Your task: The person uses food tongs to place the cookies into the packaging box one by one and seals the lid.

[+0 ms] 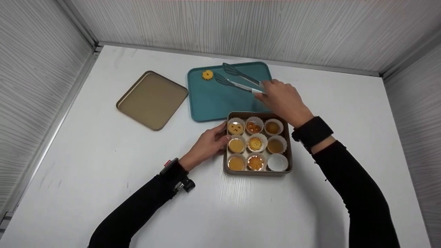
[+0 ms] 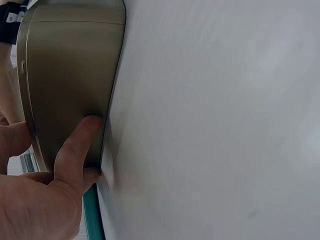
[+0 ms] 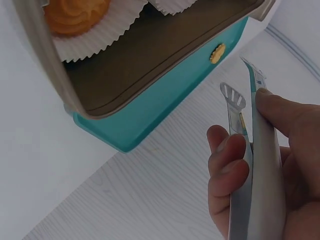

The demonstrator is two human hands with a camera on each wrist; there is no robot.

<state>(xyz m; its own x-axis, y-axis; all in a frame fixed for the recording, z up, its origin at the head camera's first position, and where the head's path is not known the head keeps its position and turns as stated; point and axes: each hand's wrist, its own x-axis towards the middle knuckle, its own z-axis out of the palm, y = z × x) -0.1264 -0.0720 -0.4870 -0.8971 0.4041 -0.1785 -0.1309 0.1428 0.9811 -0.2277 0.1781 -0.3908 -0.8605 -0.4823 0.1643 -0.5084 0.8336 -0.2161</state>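
My left hand holds the left wall of a gold rectangular tin, thumb at the rim and fingers against the outside. Inside the tin stand several white paper cups with cookies; the front right paper cup shows only its white inside. Above the teal tray, my right hand grips a pair of tongs with pale handles and slotted teal tips. The tong tips are spread apart with nothing between them. Just left of them, a yellow flower-shaped cookie lies on the tray.
A gold square tray lies turned at an angle, left of the teal tray and close to its edge. The white table is bordered by a grey wood-grain wall at the back and panels at both sides.
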